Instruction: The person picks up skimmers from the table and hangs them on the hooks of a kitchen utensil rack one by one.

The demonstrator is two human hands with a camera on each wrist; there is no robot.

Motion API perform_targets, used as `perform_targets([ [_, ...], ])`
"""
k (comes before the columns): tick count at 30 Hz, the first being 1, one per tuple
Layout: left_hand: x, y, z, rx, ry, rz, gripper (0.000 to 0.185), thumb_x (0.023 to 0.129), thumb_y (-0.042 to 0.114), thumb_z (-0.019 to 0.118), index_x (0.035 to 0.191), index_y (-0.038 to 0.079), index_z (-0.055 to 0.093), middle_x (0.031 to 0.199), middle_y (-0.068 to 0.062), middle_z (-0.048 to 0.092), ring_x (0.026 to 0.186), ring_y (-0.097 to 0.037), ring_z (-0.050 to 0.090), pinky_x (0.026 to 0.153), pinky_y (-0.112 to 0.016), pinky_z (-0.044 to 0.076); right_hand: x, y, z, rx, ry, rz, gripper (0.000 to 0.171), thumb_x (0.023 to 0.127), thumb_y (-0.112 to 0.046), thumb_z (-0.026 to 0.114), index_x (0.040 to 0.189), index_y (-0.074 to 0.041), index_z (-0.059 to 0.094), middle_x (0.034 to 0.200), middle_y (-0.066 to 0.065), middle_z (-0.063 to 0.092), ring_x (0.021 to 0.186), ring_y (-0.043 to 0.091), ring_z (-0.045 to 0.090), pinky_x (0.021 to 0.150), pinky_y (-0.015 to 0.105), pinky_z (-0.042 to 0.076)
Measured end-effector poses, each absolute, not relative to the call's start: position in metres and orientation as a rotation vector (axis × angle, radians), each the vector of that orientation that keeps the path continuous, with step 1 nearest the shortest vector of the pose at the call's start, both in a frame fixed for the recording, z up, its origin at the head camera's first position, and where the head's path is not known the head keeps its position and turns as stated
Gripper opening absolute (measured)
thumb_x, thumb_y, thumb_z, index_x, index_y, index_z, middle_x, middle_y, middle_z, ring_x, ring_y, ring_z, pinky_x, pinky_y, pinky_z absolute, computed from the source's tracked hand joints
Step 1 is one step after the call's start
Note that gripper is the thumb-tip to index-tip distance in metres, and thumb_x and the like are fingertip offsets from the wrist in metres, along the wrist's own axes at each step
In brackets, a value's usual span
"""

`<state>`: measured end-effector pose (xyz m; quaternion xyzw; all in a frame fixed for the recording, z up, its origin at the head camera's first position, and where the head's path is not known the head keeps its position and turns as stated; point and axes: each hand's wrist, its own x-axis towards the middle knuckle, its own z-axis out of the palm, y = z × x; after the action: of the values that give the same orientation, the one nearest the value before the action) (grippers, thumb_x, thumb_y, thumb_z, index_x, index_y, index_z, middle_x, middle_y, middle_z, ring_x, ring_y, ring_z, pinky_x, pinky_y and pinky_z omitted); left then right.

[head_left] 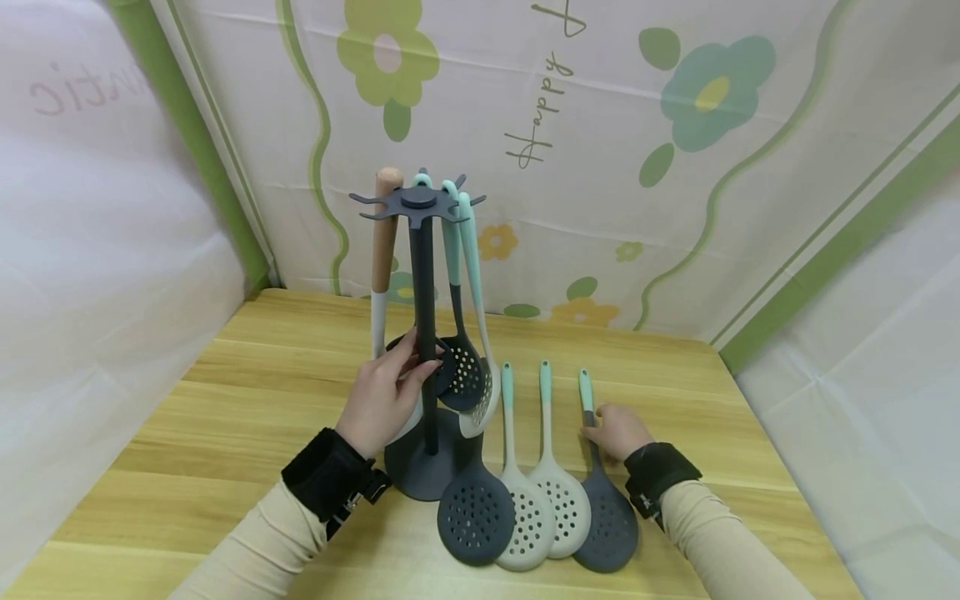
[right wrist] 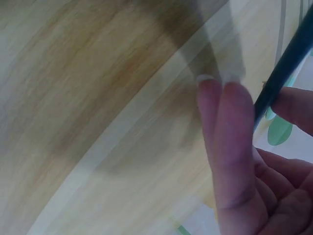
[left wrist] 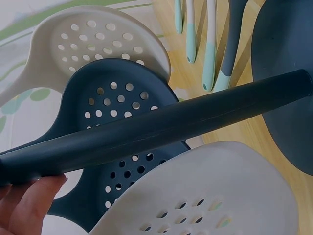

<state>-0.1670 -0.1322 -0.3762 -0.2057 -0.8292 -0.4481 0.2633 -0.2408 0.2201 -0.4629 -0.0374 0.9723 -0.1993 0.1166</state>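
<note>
My left hand (head_left: 382, 398) grips the black post (head_left: 423, 292) of a rotating-style utensil stand; its fingertips (left wrist: 36, 203) show against the post in the left wrist view. With thumb and fingers, my right hand (head_left: 618, 431) pinches the shaft of a dark grey skimmer (head_left: 606, 525) with a mint handle end, rightmost in the row on the table. That shaft (right wrist: 288, 58) also crosses the right wrist view. Left of it lie two pale skimmers (head_left: 525, 521) (head_left: 564, 508) and another dark skimmer (head_left: 475, 512), heads overlapping.
From the stand's hooked top (head_left: 418, 200) hang a wooden-handled utensil (head_left: 386, 242), a dark skimmer (head_left: 463, 375) and a pale slotted one (head_left: 483, 404). The round base (head_left: 420, 479) rests on the wooden table (head_left: 225, 450). A flowered cloth (head_left: 465, 108) stands behind.
</note>
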Motion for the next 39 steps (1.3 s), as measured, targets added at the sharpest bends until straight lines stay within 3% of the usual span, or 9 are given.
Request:
perform_targets([
  [4,-0.167,-0.133,-0.376,-0.564,-2.233,-1.206,0.038,0.094,0.001,0.064,0.131,-0.003,0.056,0.11,-0.018,0.072,0.099,-0.032,0.073,0.081,-0.039,0.062,-0.243,0.218,-0.462,-0.064,2.784,-0.598,0.043,0.093,-0.019,0.067,0.119,0.014,0.058,0.06,0.006,0.061,0.044,0.012,0.06,0.04,0.022,0.05],
  [12,-0.167,-0.134,-0.375,-0.554,-2.244,-1.199,0.04,0.095,0.003,0.064,0.133,-0.001,0.055,0.111,-0.017,0.072,0.099,-0.032,0.073,0.082,-0.04,0.061,-0.245,0.215,-0.461,-0.051,2.743,-0.637,0.019,0.093,-0.016,0.066,0.091,0.003,0.063,0.055,0.005,0.059,0.043,0.012,0.06,0.039,0.021,0.049],
  [17,-0.167,-0.134,-0.375,-0.549,-2.246,-1.196,0.039,0.094,0.003,0.064,0.132,-0.001,0.055,0.111,-0.017,0.072,0.099,-0.032,0.073,0.082,-0.04,0.061,-0.245,0.214,-0.462,-0.044,2.74,-0.644,0.02,0.093,-0.015,0.067,0.08,-0.002,0.058,0.056,0.004,0.056,0.043,0.011,0.057,0.038,0.02,0.046],
  [39,-0.165,-0.128,-0.376,-0.508,-2.26,-1.191,0.036,0.096,0.004,0.062,0.131,-0.002,0.056,0.109,-0.016,0.072,0.102,-0.031,0.072,0.081,-0.038,0.062,-0.249,0.209,-0.463,-0.126,2.788,-0.497,0.022,0.088,-0.007,0.07,0.073,-0.002,0.054,0.056,0.007,0.058,0.041,0.011,0.054,0.038,0.019,0.044],
])
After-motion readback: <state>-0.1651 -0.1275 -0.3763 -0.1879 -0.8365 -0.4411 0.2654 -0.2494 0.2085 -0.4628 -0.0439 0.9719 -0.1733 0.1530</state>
